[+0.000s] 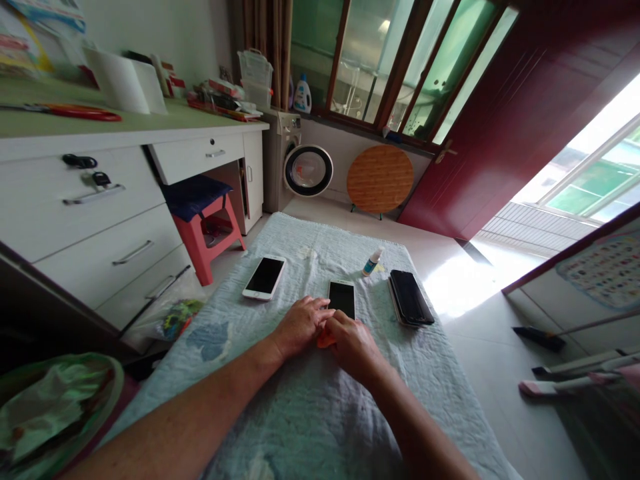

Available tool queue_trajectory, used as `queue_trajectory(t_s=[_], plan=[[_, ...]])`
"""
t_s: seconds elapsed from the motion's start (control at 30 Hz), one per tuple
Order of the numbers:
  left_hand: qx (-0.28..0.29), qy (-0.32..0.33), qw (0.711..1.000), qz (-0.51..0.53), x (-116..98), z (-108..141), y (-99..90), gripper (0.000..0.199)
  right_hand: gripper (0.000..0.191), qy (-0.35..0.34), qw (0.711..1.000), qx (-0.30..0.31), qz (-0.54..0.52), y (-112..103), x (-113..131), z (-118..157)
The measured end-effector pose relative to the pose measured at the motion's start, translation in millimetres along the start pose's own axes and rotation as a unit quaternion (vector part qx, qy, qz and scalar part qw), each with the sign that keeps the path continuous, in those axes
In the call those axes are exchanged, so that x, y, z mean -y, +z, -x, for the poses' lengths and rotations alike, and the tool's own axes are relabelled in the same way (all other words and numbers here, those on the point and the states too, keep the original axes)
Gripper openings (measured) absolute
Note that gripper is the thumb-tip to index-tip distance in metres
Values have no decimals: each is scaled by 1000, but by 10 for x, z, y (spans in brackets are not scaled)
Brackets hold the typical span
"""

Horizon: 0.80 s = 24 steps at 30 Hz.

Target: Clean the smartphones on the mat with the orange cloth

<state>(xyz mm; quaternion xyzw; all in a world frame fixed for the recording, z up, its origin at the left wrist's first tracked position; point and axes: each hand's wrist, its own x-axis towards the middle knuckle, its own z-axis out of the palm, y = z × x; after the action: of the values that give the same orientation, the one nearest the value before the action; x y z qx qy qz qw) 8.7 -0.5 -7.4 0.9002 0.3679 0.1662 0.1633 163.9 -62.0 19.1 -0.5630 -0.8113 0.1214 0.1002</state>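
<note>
Forearms (210, 400) pointed at the middle phone (342, 299); by its near end, right hand (353, 341) pinched orange cloth (326, 339), left hand (301, 325) grip couldn't be told. Seemed mid-job; white phone (265, 275) left of it, black phone (412, 297) right, untouched, done-ness unclear.

Lower end of the white-framed, black-screened middle phone (342, 300): obscured by the left hand (300, 325) and right hand (353, 343). Soft orange cloth (327, 339): mostly covered by the right hand. Small white-and-blue plastic spray bottle (371, 263): label illegible. Both bare forearms: cut off by the bottom edge. Red-handled scissors (95, 113): cropped at left.
</note>
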Motion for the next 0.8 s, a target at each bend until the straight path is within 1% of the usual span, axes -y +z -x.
queue_trajectory(t_s=[0.07, 0.23, 0.43, 0.53, 0.67, 0.73, 0.8], plan=[[2, -3, 1000, 2, -3, 4, -4, 30, 10, 4, 1000, -2, 2, -1, 7, 7], [-9, 1, 1000, 0, 17, 9, 34, 33, 6, 71, 997, 10, 18, -66, -81, 120], [-29, 3, 1000, 6, 35, 19, 74, 32, 8, 113, 993, 9, -30, -146, -238, 231], [-29, 3, 1000, 5, 34, 34, 75, 33, 11, 113, 993, -1, -46, -219, -311, 243], [-21, 9, 1000, 7, 30, 40, 59, 39, 19, 91, 992, -57, -66, -308, -366, 198], [-20, 13, 1000, 10, 28, 34, 53, 45, 21, 74, 991, -81, -79, -292, -362, 160], [-24, 15, 999, 15, 28, 28, 56, 49, 22, 55, 992, -81, -83, -227, -350, 123]])
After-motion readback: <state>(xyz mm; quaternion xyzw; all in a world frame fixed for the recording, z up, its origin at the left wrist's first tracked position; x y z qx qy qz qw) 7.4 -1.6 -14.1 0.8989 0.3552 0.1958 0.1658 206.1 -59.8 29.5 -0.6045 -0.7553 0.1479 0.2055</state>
